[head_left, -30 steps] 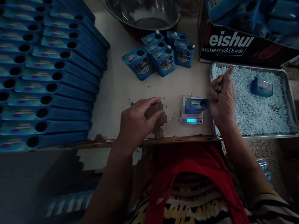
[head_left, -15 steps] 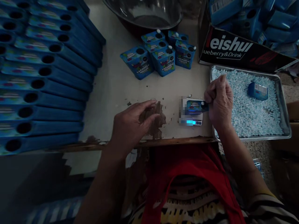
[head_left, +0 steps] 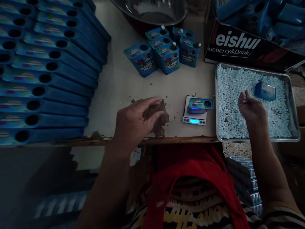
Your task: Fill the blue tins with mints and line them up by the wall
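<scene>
A small blue candy box (head_left: 200, 104) lies on a little digital scale (head_left: 194, 120) with a lit display, near the table's front edge. My right hand (head_left: 250, 108) hovers over a metal tray (head_left: 294, 127) of pale blue candies (head_left: 230, 95), fingers curled in a pinch; what they hold is too small to make out. Another blue box (head_left: 265, 91) lies on the candies beside that hand. My left hand (head_left: 135, 122) rests on the table left of the scale, fingers loosely apart and holding nothing.
Several upright blue boxes (head_left: 164, 54) stand at the table's back middle. Flat blue cartons (head_left: 45, 70) are stacked along the left. A metal bowl (head_left: 152, 12) sits at the back. A black cardboard box (head_left: 247, 47) full of blue packs stands behind the tray.
My right hand left the box on the scale and moved right, over the tray of candies. The left hand stayed put.
</scene>
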The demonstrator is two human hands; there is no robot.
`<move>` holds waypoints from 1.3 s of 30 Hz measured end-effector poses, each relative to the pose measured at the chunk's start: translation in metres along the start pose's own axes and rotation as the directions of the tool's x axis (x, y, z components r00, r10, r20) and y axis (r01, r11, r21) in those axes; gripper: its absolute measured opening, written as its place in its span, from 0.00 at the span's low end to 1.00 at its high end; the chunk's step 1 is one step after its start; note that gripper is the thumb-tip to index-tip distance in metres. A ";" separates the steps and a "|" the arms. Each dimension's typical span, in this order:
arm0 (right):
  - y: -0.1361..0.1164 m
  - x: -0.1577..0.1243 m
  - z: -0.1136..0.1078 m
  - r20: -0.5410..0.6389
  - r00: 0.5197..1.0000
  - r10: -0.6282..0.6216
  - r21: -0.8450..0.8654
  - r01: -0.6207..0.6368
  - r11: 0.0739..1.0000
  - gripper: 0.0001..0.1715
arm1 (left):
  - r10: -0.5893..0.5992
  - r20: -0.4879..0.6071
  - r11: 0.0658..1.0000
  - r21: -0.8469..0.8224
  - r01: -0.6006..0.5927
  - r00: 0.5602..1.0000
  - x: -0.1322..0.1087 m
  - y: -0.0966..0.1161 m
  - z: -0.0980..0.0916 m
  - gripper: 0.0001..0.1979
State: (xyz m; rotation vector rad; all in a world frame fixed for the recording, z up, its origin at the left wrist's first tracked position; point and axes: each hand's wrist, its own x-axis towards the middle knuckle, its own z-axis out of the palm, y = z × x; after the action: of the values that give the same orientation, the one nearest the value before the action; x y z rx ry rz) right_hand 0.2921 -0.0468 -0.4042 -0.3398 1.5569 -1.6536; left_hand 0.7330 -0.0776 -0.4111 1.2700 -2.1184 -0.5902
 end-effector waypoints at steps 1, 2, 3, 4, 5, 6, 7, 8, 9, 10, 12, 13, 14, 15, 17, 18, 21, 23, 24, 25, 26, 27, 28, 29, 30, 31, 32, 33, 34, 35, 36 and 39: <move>0.002 -0.003 -0.008 0.044 0.997 0.059 -0.052 -0.057 0.997 0.10 | -0.003 0.005 1.000 0.005 0.003 1.000 0.001 0.002 0.001 0.17; 0.004 -0.008 -0.013 0.110 0.988 0.112 -0.108 -0.100 0.989 0.10 | 0.002 0.006 1.000 0.007 -0.002 1.000 0.002 0.005 0.001 0.17; 0.005 -0.014 -0.016 0.183 0.971 0.153 -0.159 -0.124 0.979 0.10 | 0.015 0.006 1.000 0.007 -0.015 1.000 0.004 0.007 0.003 0.17; 0.005 -0.020 -0.017 0.250 0.952 0.179 -0.201 -0.130 0.971 0.11 | 0.032 0.005 0.999 0.006 -0.033 0.999 0.005 0.010 0.004 0.17; 0.004 -0.027 -0.015 0.303 0.933 0.194 -0.236 -0.124 0.964 0.13 | 0.049 0.004 0.999 0.007 -0.049 0.999 0.007 0.013 0.006 0.18; 0.004 -0.033 -0.012 0.338 0.918 0.207 -0.265 -0.118 0.957 0.17 | 0.060 0.005 0.998 0.013 -0.060 0.998 0.009 0.016 0.007 0.19; 0.003 -0.037 -0.008 0.362 0.906 0.217 -0.290 -0.111 0.950 0.19 | 0.064 0.012 0.998 0.023 -0.064 0.998 0.011 0.019 0.008 0.20; 0.002 -0.041 -0.002 0.383 0.897 0.221 -0.313 -0.099 0.945 0.20 | 0.062 0.021 0.997 0.035 -0.063 0.998 0.012 0.022 0.009 0.21; 0.000 -0.044 0.005 0.405 0.887 0.222 -0.333 -0.083 0.939 0.19 | 0.056 0.029 0.997 0.047 -0.058 0.998 0.013 0.025 0.009 0.21; -0.002 -0.045 0.013 0.432 0.873 0.226 -0.346 -0.071 0.935 0.18 | 0.053 0.030 0.997 0.058 -0.055 0.998 0.014 0.028 0.009 0.22; -0.007 -0.045 0.027 0.487 0.838 0.246 -0.350 -0.070 0.934 0.16 | 0.051 0.034 0.996 0.073 -0.053 0.998 0.016 0.034 0.009 0.23; -0.011 -0.045 0.034 0.513 0.817 0.263 -0.350 -0.081 0.933 0.16 | 0.050 0.043 0.995 0.079 -0.053 0.998 0.016 0.036 0.009 0.24; -0.015 -0.044 0.041 0.538 0.795 0.280 -0.353 -0.090 0.931 0.17 | 0.047 0.057 0.995 0.087 -0.052 0.997 0.016 0.038 0.009 0.25; -0.019 -0.043 0.046 0.564 0.773 0.292 -0.358 -0.090 0.930 0.17 | 0.043 0.077 0.994 0.095 -0.050 0.996 0.016 0.040 0.009 0.27; -0.026 -0.043 0.056 0.618 0.732 0.288 -0.372 -0.051 0.927 0.15 | 0.039 0.114 0.993 0.110 -0.052 0.993 0.017 0.042 0.010 0.30; -0.029 -0.044 0.061 0.644 0.713 0.277 -0.377 -0.018 0.926 0.15 | 0.039 0.126 0.992 0.115 -0.054 0.991 0.017 0.043 0.011 0.31; -0.031 -0.049 0.075 0.710 0.661 0.243 -0.398 0.092 0.913 0.19 | 0.047 0.147 0.993 0.105 -0.063 0.988 0.021 0.044 0.016 0.34; -0.029 -0.053 0.084 0.748 0.626 0.220 -0.424 0.196 0.884 0.21 | 0.061 0.155 0.995 0.074 -0.073 0.986 0.024 0.044 0.020 0.34; -0.027 -0.055 0.089 0.767 0.609 0.204 -0.440 0.267 0.858 0.20 | 0.069 0.159 0.995 0.054 -0.079 0.985 0.026 0.044 0.021 0.34; -0.026 -0.058 0.093 0.783 0.594 0.182 -0.457 0.352 0.817 0.18 | 0.078 0.166 0.996 0.032 -0.084 0.983 0.028 0.044 0.023 0.33; -0.025 -0.060 0.097 0.799 0.582 0.153 -0.473 0.451 0.757 0.15 | 0.084 0.172 0.996 0.011 -0.087 0.981 0.029 0.043 0.024 0.33; -0.026 -0.063 0.101 0.813 0.568 0.124 -0.489 0.553 0.674 0.11 | 0.088 0.179 0.996 -0.008 -0.088 0.980 0.030 0.042 0.024 0.33; -0.027 -0.066 0.105 0.828 0.552 0.102 -0.503 0.648 0.572 0.07 | 0.086 0.189 0.996 -0.024 -0.083 0.978 0.031 0.041 0.025 0.33; -0.029 -0.069 0.108 0.841 0.533 0.091 -0.510 0.727 0.460 0.04 | 0.079 0.199 0.997 -0.038 -0.073 0.977 0.030 0.040 0.025 0.33; -0.032 -0.072 0.111 0.853 0.513 0.093 -0.511 0.787 0.348 0.04 | 0.067 0.209 0.997 -0.047 -0.058 0.976 0.029 0.038 0.024 0.33; -0.036 -0.075 0.114 0.864 0.493 0.106 -0.503 0.829 0.242 0.07 | 0.052 0.219 0.998 -0.053 -0.042 0.974 0.028 0.036 0.023 0.33; -0.040 -0.078 0.116 0.872 0.473 0.126 -0.488 0.860 0.147 0.11 | 0.038 0.228 0.998 -0.056 -0.026 0.973 0.027 0.034 0.022 0.33; -0.043 -0.081 0.119 0.880 0.452 0.148 -0.465 0.883 0.062 0.13 | 0.026 0.234 0.998 -0.056 -0.014 0.972 0.025 0.032 0.020 0.32; -0.046 -0.084 0.121 0.887 0.431 0.168 -0.435 0.900 -0.015 0.16 | 0.018 0.238 0.999 -0.054 -0.005 0.971 0.023 0.030 0.018 0.32; -0.047 -0.086 0.124 0.892 0.413 0.186 -0.404 0.911 -0.082 0.17 | 0.013 0.237 0.999 -0.050 -0.001 0.971 0.022 0.029 0.016 0.32; -0.049 -0.088 0.128 0.893 0.399 0.206 -0.377 0.916 -0.139 0.18 | 0.009 0.233 0.999 -0.044 0.001 0.972 0.021 0.028 0.014 0.31; -0.049 -0.094 0.139 0.882 0.400 0.248 -0.347 0.909 -0.233 0.19 | 0.000 0.232 1.000 -0.017 0.004 0.973 0.020 0.027 0.008 0.31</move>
State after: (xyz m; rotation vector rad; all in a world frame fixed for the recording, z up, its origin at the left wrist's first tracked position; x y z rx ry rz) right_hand 0.4279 -0.0825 -0.3003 -2.4674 1.5396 0.1126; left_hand 0.7028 -0.0827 -0.3948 1.2451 -2.2948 -0.7900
